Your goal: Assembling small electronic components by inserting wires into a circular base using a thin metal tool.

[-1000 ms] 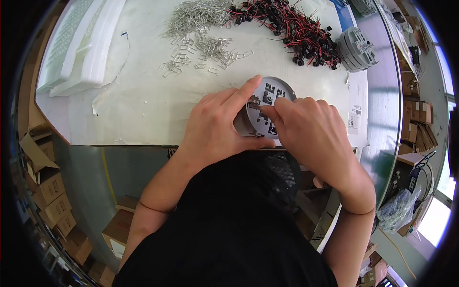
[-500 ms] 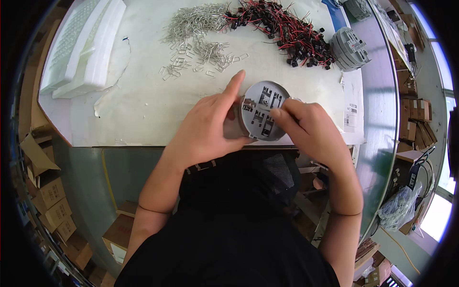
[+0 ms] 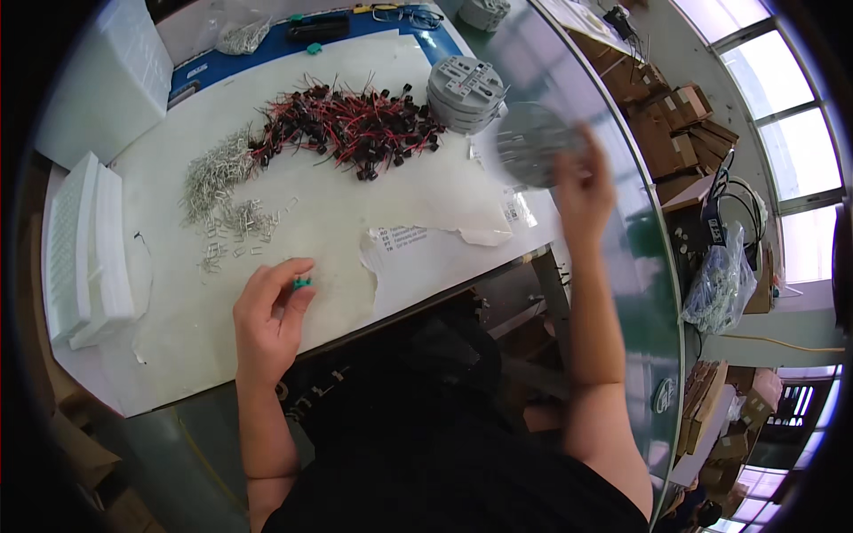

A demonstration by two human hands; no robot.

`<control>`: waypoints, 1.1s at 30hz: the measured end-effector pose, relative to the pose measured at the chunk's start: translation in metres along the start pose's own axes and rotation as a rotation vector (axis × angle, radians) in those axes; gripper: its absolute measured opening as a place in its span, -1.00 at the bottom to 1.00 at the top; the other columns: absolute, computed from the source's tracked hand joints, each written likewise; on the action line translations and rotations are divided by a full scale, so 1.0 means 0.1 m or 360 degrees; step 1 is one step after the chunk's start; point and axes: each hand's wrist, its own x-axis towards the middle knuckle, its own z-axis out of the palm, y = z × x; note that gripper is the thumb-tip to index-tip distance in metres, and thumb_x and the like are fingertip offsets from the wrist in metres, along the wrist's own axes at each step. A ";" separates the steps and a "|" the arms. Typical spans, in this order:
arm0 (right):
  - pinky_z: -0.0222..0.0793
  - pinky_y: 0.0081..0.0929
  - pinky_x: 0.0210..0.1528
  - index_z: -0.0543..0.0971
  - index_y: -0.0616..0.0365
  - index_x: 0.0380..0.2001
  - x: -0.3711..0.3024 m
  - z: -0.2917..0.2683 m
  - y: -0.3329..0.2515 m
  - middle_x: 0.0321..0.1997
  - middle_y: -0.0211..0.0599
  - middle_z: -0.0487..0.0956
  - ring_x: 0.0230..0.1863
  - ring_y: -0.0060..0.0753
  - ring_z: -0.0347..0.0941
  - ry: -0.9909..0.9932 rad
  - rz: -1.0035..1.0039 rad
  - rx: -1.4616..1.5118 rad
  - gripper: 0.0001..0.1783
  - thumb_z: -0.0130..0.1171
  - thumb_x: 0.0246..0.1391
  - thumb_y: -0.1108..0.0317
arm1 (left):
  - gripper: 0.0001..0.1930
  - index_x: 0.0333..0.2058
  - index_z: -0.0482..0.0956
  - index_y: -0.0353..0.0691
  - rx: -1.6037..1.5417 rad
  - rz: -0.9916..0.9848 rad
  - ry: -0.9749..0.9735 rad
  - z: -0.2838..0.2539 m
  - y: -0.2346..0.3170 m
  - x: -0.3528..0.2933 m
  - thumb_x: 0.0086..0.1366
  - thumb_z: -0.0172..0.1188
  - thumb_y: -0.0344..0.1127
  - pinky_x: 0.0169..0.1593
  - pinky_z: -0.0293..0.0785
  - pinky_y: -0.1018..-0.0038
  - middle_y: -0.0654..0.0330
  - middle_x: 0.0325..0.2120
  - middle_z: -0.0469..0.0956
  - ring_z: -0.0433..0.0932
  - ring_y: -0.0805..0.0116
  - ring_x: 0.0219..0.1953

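Observation:
My left hand (image 3: 269, 322) is low over the front of the table, with a small green piece (image 3: 302, 282) pinched between thumb and fingertips; its exact kind is too small to make out. Off to the right, my right hand (image 3: 588, 191) grips a round grey plastic plate (image 3: 537, 147) by its edge. Both plate and fingers are smeared by motion. Left of that plate, a stack of similar round grey plates (image 3: 464, 96) with slotted tops stands on the table.
Black components with red wires (image 3: 355, 129) lie heaped mid-table, beside a pile of bent silver wire clips (image 3: 218, 182). White foam trays (image 3: 93, 253) and a white foam box (image 3: 102, 84) stand at left. Glasses (image 3: 407, 15) lie at the back. Torn paper (image 3: 435, 266) covers the front right.
The view has shifted and turned. The round plate has left my left hand and moved right and away in my right hand. My left hand is now apart, further left, with the green piece showing.

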 end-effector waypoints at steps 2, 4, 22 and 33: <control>0.25 -0.55 -0.55 0.61 0.06 0.34 0.54 -0.61 1.13 -0.41 -0.52 0.53 -0.59 -0.67 0.30 0.0260 0.0565 0.0045 -0.55 0.19 0.49 0.18 | -0.78 -0.05 0.75 -0.31 -0.0192 -0.0071 0.0139 -0.01 -0.12 -0.07 0.33 0.44 -0.50 -0.27 0.49 0.55 0.15 -0.31 0.62 0.56 0.42 -0.34; 0.43 -0.37 -0.48 0.64 0.10 0.30 0.81 -1.32 2.17 -0.39 -0.39 0.63 -0.56 -0.51 0.45 0.0462 0.0898 -0.0263 -0.45 0.27 0.37 0.05 | -0.77 -0.05 0.75 -0.30 -0.0207 -0.0039 0.0128 0.00 -0.16 -0.08 0.33 0.46 -0.48 -0.26 0.50 0.53 0.15 -0.30 0.62 0.57 0.40 -0.33; 0.51 -0.05 -0.22 0.72 0.29 -0.40 1.26 0.64 0.57 -0.44 0.14 0.66 -0.34 0.26 0.63 -0.0548 0.0066 -0.0977 -0.43 0.27 0.21 -0.13 | -0.73 -0.05 0.78 -0.20 0.0105 0.0177 0.0198 0.07 -0.07 -0.02 0.26 0.48 -0.41 -0.12 0.62 0.31 0.12 -0.23 0.67 0.66 0.17 -0.20; 0.27 -0.36 -0.52 0.60 0.32 -0.52 0.07 0.63 -0.67 -0.68 -0.34 0.51 -0.59 -0.62 0.36 -0.1010 0.0143 0.0062 -0.69 0.31 0.25 0.33 | -0.31 0.25 0.59 -0.22 0.0029 0.0285 0.0400 -0.06 0.04 0.02 0.16 0.60 -0.19 0.12 0.57 0.22 0.04 0.00 0.59 0.59 0.04 0.06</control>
